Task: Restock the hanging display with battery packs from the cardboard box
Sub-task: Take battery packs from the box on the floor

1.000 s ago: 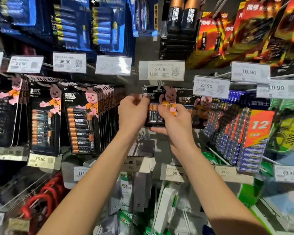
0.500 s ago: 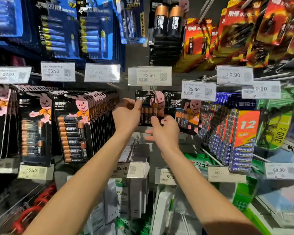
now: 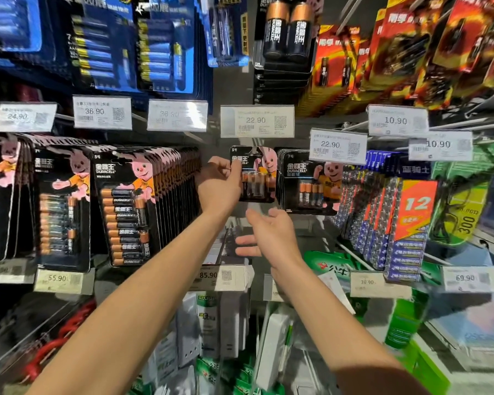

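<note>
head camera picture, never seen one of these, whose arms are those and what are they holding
There is no machine here. The camera sits on a person's head, so the two bare arms are theirs. They face a shop's hanging display full of batteries. The left hand grips the left edge of a small Duracell battery pack under the 22.90 price tag. The right hand is open just below, holding nothing. A stack of Duracell packs hangs to its right.
</note>
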Tool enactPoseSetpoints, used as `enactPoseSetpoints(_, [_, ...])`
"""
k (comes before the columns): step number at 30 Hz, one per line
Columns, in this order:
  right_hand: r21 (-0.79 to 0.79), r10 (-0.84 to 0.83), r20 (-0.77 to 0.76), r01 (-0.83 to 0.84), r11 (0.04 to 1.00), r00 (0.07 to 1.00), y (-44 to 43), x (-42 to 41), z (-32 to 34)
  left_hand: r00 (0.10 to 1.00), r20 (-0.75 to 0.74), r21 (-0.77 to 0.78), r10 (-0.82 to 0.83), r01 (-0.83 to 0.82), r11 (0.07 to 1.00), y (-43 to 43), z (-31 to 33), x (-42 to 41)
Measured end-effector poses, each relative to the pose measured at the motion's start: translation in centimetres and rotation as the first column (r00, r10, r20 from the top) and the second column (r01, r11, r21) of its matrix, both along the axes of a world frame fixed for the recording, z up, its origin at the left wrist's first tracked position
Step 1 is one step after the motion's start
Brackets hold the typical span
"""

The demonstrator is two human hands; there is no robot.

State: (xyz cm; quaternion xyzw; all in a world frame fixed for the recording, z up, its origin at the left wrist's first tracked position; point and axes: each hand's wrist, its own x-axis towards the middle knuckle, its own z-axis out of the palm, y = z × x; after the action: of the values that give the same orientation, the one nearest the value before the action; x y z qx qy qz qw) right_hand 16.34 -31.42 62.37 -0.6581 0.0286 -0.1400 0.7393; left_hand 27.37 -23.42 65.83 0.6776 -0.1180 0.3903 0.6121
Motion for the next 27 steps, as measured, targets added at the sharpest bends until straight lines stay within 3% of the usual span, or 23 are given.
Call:
enactPoseSetpoints(13, [-0.026, -0.055, 0.002, 0.055, 0.998, 0.998, -0.4, -3.0, -1.7, 0.994, -0.108, 0.051, 0.032, -0.027, 0.998, 0.9, 0.1, -0.6])
enactPoseSetpoints(16, [-0.103, -0.081, 0.054, 0.087, 0.991, 0.995, -0.8, -4.1, -2.4, 0.986, -0.164, 0.044, 0.023, -0.016, 0.999, 1.8, 0.0, -2.5])
enactPoseSetpoints(19, [-0.256, -0.124, 0.134, 0.155, 0.954, 0.983, -1.3, -5.4, -2.9, 0.976, -0.214, 0.158, 0.043, -0.009, 0.987, 3.4, -0.8, -5.6])
enactPoseSetpoints(27, [-0.610, -0.043, 0.233, 0.181, 0.771, 0.971, -1.6, -11.1, -5.4, 0.997, -0.042, 0.515, 0.070, -0.038, 0.856, 7.5, -6.6, -16.7])
